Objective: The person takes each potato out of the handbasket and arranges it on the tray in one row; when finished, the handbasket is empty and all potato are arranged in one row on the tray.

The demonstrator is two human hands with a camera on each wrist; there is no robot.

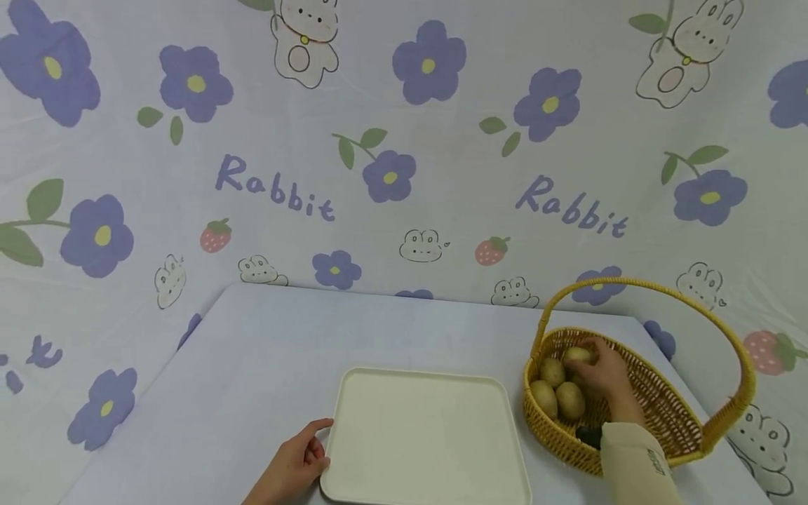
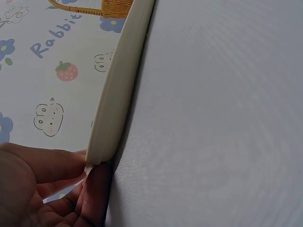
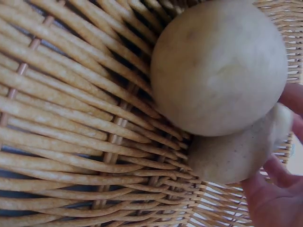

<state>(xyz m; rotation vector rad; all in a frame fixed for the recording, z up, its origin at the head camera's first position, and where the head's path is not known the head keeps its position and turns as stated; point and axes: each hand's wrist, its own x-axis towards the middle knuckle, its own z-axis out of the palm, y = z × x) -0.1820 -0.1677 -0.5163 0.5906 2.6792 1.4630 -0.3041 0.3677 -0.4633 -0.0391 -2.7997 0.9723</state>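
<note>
At the left edge of a cream rectangular tray (image 1: 423,435), my left hand (image 1: 293,461) pinches the rim between thumb and fingers. The left wrist view shows the tray's side wall (image 2: 118,90) close up, with a finger (image 2: 57,164) at its rim. My right hand (image 1: 607,370) reaches into a wicker basket (image 1: 656,393) and grips a potato (image 1: 577,355) with thumb and fingers. Several other potatoes (image 1: 571,401) lie beside it in the basket's left end. From the right wrist, a large potato (image 3: 218,66) partly covers the gripped potato (image 3: 232,158).
The basket stands right of the tray, its tall arched handle (image 1: 669,287) rising over it. A white cloth covers the table (image 1: 252,365). Behind hangs a curtain (image 1: 454,175) printed with flowers and rabbits. A dark object (image 1: 588,436) shows beside the right sleeve (image 1: 637,463).
</note>
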